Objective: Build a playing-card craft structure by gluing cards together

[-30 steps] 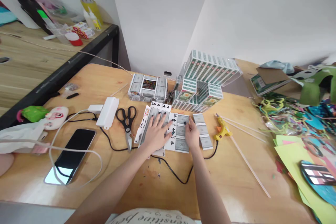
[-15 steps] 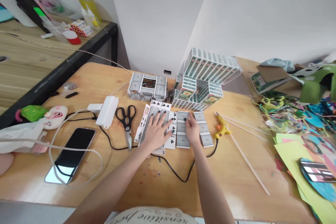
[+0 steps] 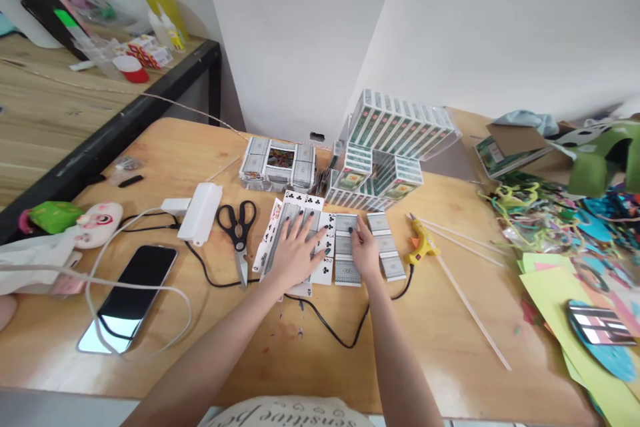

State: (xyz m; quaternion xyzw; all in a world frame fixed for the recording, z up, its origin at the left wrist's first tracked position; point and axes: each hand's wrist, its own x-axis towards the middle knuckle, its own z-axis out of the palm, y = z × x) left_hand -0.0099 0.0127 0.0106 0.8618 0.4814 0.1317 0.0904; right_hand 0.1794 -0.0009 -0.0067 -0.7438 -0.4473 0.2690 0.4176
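Observation:
My left hand (image 3: pixel 294 252) lies flat with spread fingers on a panel of overlapping playing cards (image 3: pixel 324 271). Grey patterned backs show in the panel's middle, and club faces stick out along its top and right side. Just right of the panel is a strip of face-down playing cards (image 3: pixel 347 271). My right hand (image 3: pixel 367 252) pinches that strip by its right edge, thumb on top, other fingers partly hidden. Beyond this hand lies a second card strip (image 3: pixel 387 245), slightly angled and apart from the first.
Black-handled scissors (image 3: pixel 237 240) and a white adapter (image 3: pixel 201 213) lie left, near a phone (image 3: pixel 129 297). A yellow glue gun (image 3: pixel 421 243) with its black cord is at right. Behind stand a card-covered box (image 3: pixel 255 163) and stacked card packs (image 3: pixel 400 123). Coloured paper (image 3: pixel 545 290) lies far right.
The view has shifted slightly. My left hand stays flat on the panel, and my right hand keeps its hold on the strip, which sits about where it was.

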